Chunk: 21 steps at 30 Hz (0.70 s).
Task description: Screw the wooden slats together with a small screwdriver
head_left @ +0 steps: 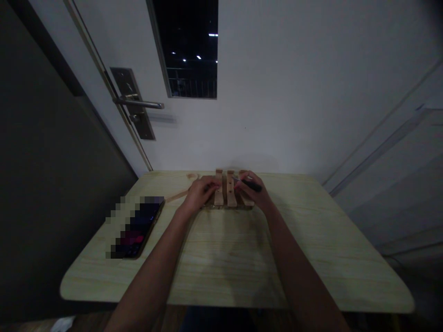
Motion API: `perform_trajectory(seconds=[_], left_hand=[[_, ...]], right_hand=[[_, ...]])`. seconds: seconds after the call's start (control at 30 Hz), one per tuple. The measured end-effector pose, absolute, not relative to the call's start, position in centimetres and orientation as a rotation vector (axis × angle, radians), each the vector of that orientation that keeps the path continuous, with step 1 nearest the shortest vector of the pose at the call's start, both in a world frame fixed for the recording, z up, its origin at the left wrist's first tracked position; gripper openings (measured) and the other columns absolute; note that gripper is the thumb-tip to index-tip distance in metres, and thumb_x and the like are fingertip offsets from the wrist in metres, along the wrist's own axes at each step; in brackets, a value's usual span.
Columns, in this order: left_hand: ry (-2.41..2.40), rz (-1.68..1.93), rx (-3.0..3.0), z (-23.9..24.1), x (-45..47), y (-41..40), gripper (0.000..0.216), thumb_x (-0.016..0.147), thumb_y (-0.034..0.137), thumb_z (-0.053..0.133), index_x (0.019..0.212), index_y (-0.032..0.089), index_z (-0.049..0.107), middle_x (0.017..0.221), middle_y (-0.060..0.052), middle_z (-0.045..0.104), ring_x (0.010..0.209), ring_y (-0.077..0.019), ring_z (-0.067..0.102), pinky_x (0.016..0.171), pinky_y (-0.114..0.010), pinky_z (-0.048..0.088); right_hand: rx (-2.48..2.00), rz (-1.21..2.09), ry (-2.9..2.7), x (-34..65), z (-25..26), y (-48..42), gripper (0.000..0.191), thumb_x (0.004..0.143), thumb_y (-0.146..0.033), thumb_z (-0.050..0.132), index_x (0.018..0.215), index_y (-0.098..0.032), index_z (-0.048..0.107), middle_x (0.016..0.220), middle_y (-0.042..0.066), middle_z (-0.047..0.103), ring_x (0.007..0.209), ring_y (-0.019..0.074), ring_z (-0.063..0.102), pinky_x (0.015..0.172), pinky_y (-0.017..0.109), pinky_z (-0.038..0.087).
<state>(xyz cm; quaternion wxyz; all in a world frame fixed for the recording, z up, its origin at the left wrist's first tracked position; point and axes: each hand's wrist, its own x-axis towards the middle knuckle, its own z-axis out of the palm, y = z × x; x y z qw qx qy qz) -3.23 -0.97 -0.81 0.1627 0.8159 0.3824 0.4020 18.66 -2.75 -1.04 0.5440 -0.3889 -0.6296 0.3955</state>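
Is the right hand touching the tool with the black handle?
Touching: in the head view, the right hand grips the tool by its black handle.

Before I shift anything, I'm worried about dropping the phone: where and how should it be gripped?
I'd probably grip the phone by its long edges, left hand coming from above: it lies flat on the table, narrower across than lengthwise.

No readable text, brand, number or sign, phone [148, 226] on the bench [328, 249], its lit screen [141, 226] partly covered by blocky pixels, small icons too blurred to make out, pale mark [129, 86] on the door-handle plate [146, 128] equally unclear.
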Motion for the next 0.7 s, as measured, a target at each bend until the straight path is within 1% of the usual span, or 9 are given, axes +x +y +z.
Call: perform_trajectory(seconds=[0.17, 0.3, 0.47, 0.5, 0.6, 0.7], left_hand=[[1.05, 1.127, 2.367, -0.86, -3.3, -0.88, 0.013, 0.083, 0.018, 0.059, 0.09, 0.02, 0.07, 0.089, -0.005, 0.071, 0.084, -0.0178, 0.065, 0.078, -0.032, 0.05], [1.052, 1.104, 2.377, -1.11, -3.28, -0.72, 0.013, 0.083, 0.019, 0.06, 0.09, 0.021, 0.071, 0.088, -0.005, 0.072, 0.085, -0.0179, 0.065, 0.079, -0.032, 0.05], [1.105, 1.066, 2.294, -1.34, -3.39, -0.6, 0.022, 0.082, 0.023, 0.061, 0.102, 0.021, 0.069, 0.092, -0.006, 0.072, 0.08, -0.0184, 0.067, 0.075, -0.032, 0.051], [1.113, 1.062, 2.283, -1.35, -3.44, -0.59, 0.021, 0.082, 0.024, 0.062, 0.102, 0.021, 0.069, 0.092, -0.006, 0.072, 0.08, -0.0185, 0.067, 0.075, -0.032, 0.051], [1.118, 1.046, 2.296, -1.31, -3.59, -0.57, 0.015, 0.081, 0.025, 0.062, 0.092, 0.02, 0.072, 0.089, -0.006, 0.073, 0.081, -0.0194, 0.067, 0.076, -0.033, 0.051], [1.105, 1.039, 2.288, -1.15, -3.7, -0.58, 0.013, 0.081, 0.022, 0.063, 0.089, 0.02, 0.072, 0.088, -0.006, 0.073, 0.08, -0.0189, 0.066, 0.076, -0.033, 0.051]], right_hand=[[-0.936, 0.946, -1.512, 18.7, -1.01, -2.71, 0.028, 0.075, -0.045, 0.064, 0.083, -0.024, 0.047, 0.073, -0.001, 0.064, 0.066, 0.0138, 0.062, 0.06, 0.027, 0.048], [-0.946, 0.95, -1.513, 18.7, -1.05, -2.71, 0.028, 0.076, -0.045, 0.063, 0.082, -0.024, 0.047, 0.073, -0.001, 0.064, 0.063, 0.0127, 0.061, 0.058, 0.026, 0.046], [-0.934, 0.927, -1.508, 18.68, -1.11, -2.65, 0.027, 0.075, -0.043, 0.065, 0.082, -0.023, 0.048, 0.073, -0.001, 0.063, 0.065, 0.0128, 0.061, 0.058, 0.026, 0.046], [-0.934, 0.911, -1.516, 18.7, -1.1, -2.63, 0.027, 0.074, -0.043, 0.065, 0.082, -0.024, 0.048, 0.072, -0.002, 0.063, 0.065, 0.0129, 0.061, 0.058, 0.026, 0.046], [-0.938, 0.825, -1.551, 18.82, -0.98, -2.57, 0.026, 0.073, -0.042, 0.067, 0.081, -0.023, 0.051, 0.074, -0.001, 0.061, 0.067, 0.0132, 0.06, 0.059, 0.027, 0.047], [-0.918, 0.738, -1.591, 19.04, -0.67, -2.5, 0.026, 0.07, -0.041, 0.07, 0.083, -0.022, 0.057, 0.086, 0.002, 0.063, 0.077, 0.0146, 0.061, 0.068, 0.029, 0.049]])
